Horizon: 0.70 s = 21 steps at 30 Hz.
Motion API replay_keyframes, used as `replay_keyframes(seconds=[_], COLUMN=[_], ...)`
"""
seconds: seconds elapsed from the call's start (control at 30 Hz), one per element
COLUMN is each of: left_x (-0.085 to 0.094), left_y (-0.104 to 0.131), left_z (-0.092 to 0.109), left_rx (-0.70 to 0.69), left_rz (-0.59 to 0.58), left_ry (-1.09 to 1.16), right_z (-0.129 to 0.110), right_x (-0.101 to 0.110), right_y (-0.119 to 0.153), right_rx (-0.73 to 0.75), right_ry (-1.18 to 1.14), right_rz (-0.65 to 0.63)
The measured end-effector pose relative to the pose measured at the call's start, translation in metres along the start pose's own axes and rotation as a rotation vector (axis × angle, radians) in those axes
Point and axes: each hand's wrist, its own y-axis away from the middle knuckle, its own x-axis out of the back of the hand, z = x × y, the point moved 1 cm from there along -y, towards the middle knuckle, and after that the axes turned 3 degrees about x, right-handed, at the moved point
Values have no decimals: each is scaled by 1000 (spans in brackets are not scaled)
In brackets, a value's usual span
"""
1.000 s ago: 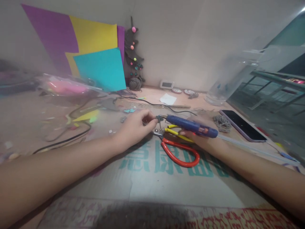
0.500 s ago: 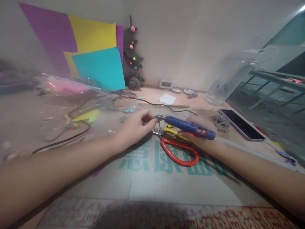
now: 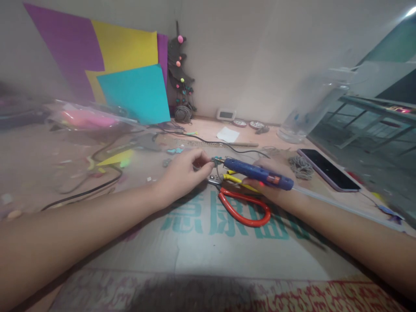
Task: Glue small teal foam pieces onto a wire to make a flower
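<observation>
In my right hand [image 3: 267, 173] is a blue glue gun [image 3: 253, 170], its metal tip pointing left. A clear glue stick [image 3: 328, 203] runs out of its back end. My left hand [image 3: 190, 171] pinches a small grey-green piece of cord [image 3: 217, 167] between thumb and fingertips, right at the gun's tip. Tiny teal bits [image 3: 217, 158] show beside the tip. Under both hands lie scissors with red handles [image 3: 247, 216], their blades partly covered by my left hand. Something yellow [image 3: 235, 178] lies below the gun, partly hidden.
A phone [image 3: 326, 169] and a bundle of grey cord [image 3: 300, 167] lie to the right. Behind them stands a clear plastic jug [image 3: 297, 128]. A black cable [image 3: 208, 141] crosses the table. Coloured paper sheets [image 3: 134, 95] and a tree-shaped ornament [image 3: 178, 73] lean on the wall.
Both hands, the glue gun and the cord keep almost the same positions. The whole view has shifted very slightly.
</observation>
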Motion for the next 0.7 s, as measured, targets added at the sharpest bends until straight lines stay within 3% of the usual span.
replay_keyframes(seconds=[0.7], left_x=[0], left_y=[0], left_z=[0], left_rx=[-9], left_rz=[-12], left_ry=[-11], right_z=[-3], right_x=[2], right_y=[-1], right_rx=[-9], right_ry=[9], right_rz=[-11])
